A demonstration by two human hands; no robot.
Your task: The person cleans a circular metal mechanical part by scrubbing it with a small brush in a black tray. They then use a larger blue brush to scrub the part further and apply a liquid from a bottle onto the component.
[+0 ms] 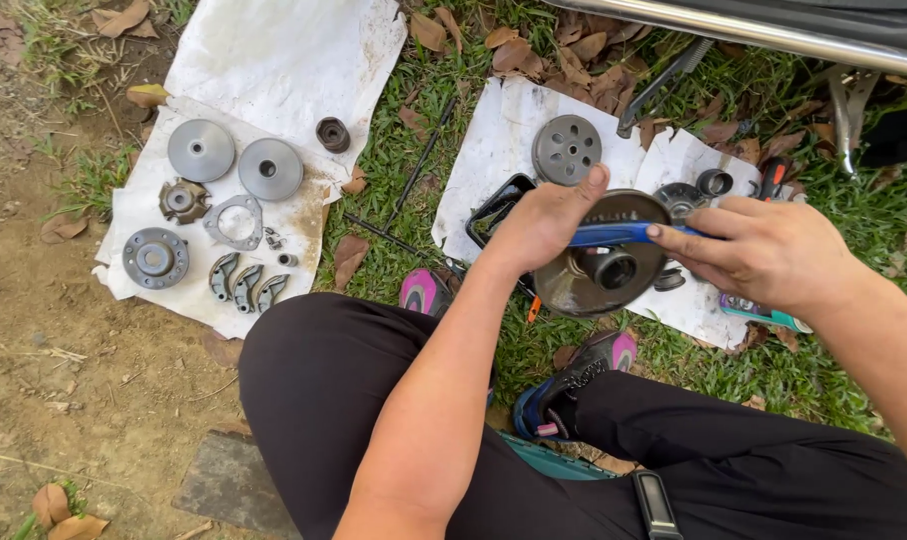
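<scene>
Left hand gripped one round metal clutch bell over the grass; right hand pinched one blue tool across it. Left cloth held two pulley discs, three curved clutch shoes.

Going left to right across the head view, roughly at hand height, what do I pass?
Grey round hub with flange → three curved metal shoes → dry brown leaf on grass → left hand → dark round metal drum → right hand, holding a blue-handled tool.

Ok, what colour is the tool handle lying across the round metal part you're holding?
Blue. The handle crosses the round metal part, clearest in the head view.
</scene>
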